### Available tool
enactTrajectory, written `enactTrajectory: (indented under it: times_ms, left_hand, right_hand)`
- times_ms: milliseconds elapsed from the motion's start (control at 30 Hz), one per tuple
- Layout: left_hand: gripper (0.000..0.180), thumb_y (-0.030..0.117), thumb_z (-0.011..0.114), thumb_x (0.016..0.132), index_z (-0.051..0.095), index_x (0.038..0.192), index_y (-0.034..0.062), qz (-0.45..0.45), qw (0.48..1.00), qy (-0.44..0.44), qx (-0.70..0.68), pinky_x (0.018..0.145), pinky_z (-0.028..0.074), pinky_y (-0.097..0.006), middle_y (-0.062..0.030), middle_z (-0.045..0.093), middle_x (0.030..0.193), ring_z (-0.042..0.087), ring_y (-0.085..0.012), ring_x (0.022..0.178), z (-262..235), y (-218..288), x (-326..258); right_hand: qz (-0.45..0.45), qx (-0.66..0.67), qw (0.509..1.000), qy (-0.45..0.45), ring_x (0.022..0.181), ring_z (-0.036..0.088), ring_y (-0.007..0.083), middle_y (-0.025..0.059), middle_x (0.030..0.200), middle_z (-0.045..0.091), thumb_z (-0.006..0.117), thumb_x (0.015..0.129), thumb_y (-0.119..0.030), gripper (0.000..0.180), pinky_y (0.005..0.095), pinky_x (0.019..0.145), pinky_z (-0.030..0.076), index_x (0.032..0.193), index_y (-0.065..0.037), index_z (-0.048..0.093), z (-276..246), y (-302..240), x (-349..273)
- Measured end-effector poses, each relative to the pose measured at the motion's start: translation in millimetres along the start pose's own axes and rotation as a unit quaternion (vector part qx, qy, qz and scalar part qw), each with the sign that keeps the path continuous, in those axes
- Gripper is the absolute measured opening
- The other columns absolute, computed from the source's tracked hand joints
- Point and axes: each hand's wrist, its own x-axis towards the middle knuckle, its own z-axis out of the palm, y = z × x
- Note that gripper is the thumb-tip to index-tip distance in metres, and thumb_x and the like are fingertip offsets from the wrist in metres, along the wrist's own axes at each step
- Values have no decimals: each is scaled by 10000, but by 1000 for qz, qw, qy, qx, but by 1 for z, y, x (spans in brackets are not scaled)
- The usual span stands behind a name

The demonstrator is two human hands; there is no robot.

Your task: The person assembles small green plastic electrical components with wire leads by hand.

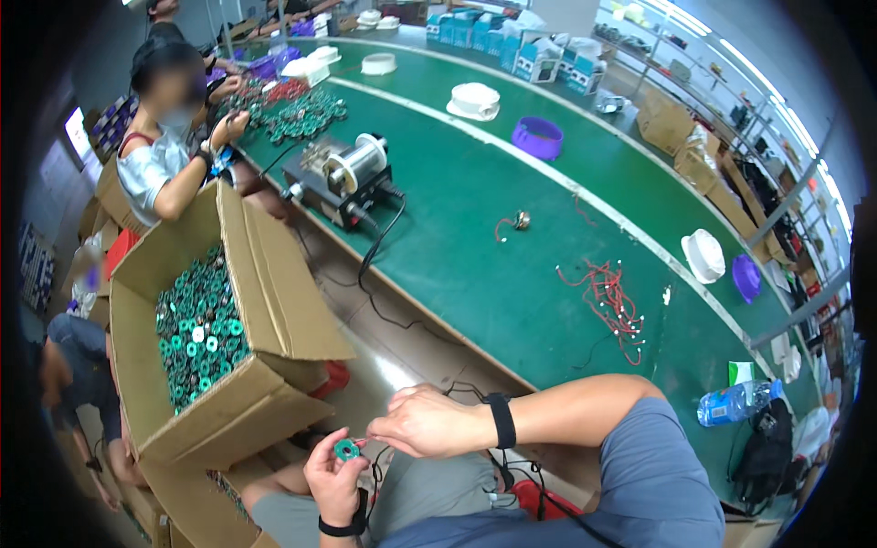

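Note:
Between the thumb and fingers of my left hand is a small round green circuit board with a hole in its middle. My right hand reaches across from the right, its fingers pinched right beside the board. A thin reddish wire seems to run from those fingertips to the board; its exact join is too small to make out. Both hands are above my lap, off the bench. To their left stands an open cardboard box, holding a heap of similar round green boards.
On the green bench are a black machine with a metal spool, a bundle of red wires, a purple ring and a water bottle. Black cables hang off its near edge. Another person works at the far left.

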Motion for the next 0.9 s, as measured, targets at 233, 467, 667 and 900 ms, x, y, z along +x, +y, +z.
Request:
enactTrajectory:
  times_ms: [233, 467, 667, 900]
  left_hand:
    - [402, -90, 711, 834, 635, 1228, -61, -21, 1000, 8, 6, 743, 590, -273, -115, 725, 1019, 705, -155, 898, 8, 11, -4]
    - [341, -44, 660, 858, 683, 1198, -37, -101, 976, 3, 195, 869, 535, -296, -78, 722, 1046, 662, -156, 955, 39, 69, -19]
    - [327, -15, 657, 866, 677, 1191, -51, -27, 978, -26, 205, 908, 527, -317, -109, 731, 1058, 671, -189, 980, 33, 64, -26]
    - [306, -4, 621, 905, 668, 1204, -48, 1, 973, -6, 229, 944, 512, -328, -122, 737, 1072, 679, -205, 1018, 34, 76, -29]
  right_hand:
    - [-25, 15, 999, 15, 753, 628, 318, 101, 709, 602, 660, 872, -157, 108, 424, 748, 505, 834, -75, 601, -20, -4, 0]
    - [-29, -56, 998, -17, 710, 628, 320, 100, 668, 618, 649, 832, -143, 104, 428, 779, 476, 774, -68, 607, -21, -2, -1]
    - [-79, 15, 997, -18, 773, 614, 323, 112, 739, 630, 652, 818, -144, 90, 436, 771, 490, 812, -68, 604, -14, -15, 0]
    - [-47, -25, 998, -24, 747, 639, 347, 135, 682, 630, 625, 797, -94, 55, 426, 785, 479, 828, -50, 614, -27, -24, 4]
